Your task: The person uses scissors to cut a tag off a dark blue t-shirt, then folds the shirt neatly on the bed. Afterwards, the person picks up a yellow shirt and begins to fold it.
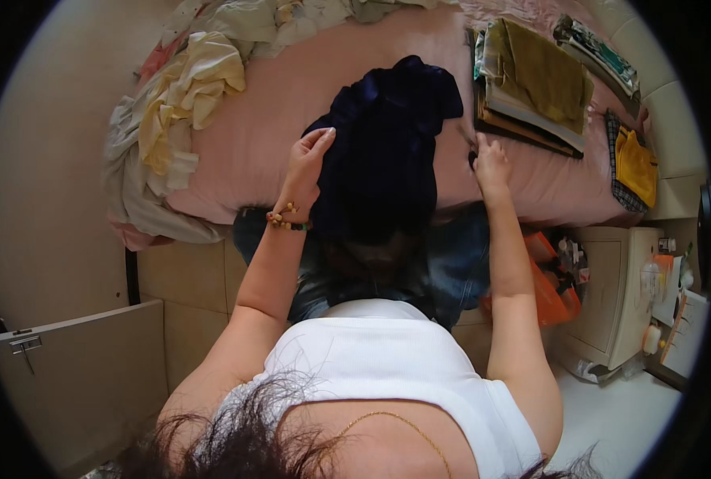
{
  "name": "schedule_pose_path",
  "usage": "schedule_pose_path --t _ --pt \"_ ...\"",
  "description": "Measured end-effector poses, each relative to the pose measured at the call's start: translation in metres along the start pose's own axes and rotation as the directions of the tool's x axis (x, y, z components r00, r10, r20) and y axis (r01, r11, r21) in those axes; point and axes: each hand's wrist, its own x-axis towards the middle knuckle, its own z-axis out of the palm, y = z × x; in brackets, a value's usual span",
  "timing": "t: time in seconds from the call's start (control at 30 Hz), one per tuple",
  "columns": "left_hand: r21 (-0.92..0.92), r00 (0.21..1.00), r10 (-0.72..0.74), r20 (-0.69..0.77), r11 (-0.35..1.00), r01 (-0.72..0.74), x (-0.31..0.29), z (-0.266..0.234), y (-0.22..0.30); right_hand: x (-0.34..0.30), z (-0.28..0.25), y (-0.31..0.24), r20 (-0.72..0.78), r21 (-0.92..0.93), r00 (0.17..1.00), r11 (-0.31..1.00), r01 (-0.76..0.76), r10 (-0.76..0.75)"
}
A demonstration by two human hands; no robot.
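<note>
Dark navy garment (391, 132), rumpled, lies mid-frame, upper half; spread on pink sheet (264, 156) of a bed, near end hanging down toward the wearer's lap; L hand (311, 157) at garment's L edge, palm side turned in, thumb & fingertips together; can't tell if cloth is caught btwn them; beaded bracelet (289, 219) on that wrist; R hand (492, 162) R of centre, well apart from L hand, just below a stack of folded clothes (535, 76); fingers partly curled, small dark bit (473, 160) right beside them; can't tell if it's gripped.

Stack sits upper R, olive piece on top, darker & brown edges under; 2nd folded pile (599, 57) w/ green-&-white pattern further R, nr top; mustard-yellow folded piece (637, 166) far R, on a dark checked one (616, 148); upper L: loose cream-yellow cloth (204, 80), crumpled, w/ greyish cloth (136, 188) trailing down the bed's side; lower R: orange bag (562, 299) beside a pale cabinet (599, 291); lower L: pale panel (92, 367) w/ metal latch (25, 344); wearer's white top (371, 351) fills lower centre.
</note>
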Motion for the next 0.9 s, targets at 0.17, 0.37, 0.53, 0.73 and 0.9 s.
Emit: schedule_pose_path --t 0.17,0.37,0.53,0.73,0.9 --pt "-0.029 1.000 -0.008 -0.022 1.000 0.008 -0.004 0.001 0.008 -0.013 -0.029 -0.012 0.060 0.167 0.997 0.985 0.037 -0.048" --pt "-0.060 0.999 -0.001 0.048 0.998 0.004 -0.008 0.012 0.003 -0.041 -0.065 -0.052 -0.183 0.754 0.973 0.615 0.232 -0.142" --pt "0.006 0.999 0.033 0.023 0.999 -0.033 -0.010 0.008 0.007 -0.058 -0.083 -0.116 -0.240 0.850 0.941 0.417 0.323 -0.240" --pt "0.072 0.997 0.048 -0.056 0.996 -0.044 -0.015 0.015 0.012 -0.054 -0.090 -0.149 -0.380 0.744 0.859 0.439 0.504 -0.343" --pt "0.069 0.998 0.056 -0.031 0.996 -0.054 -0.013 0.014 0.011 -0.053 -0.094 -0.152 -0.288 0.735 0.876 0.497 0.461 -0.386"
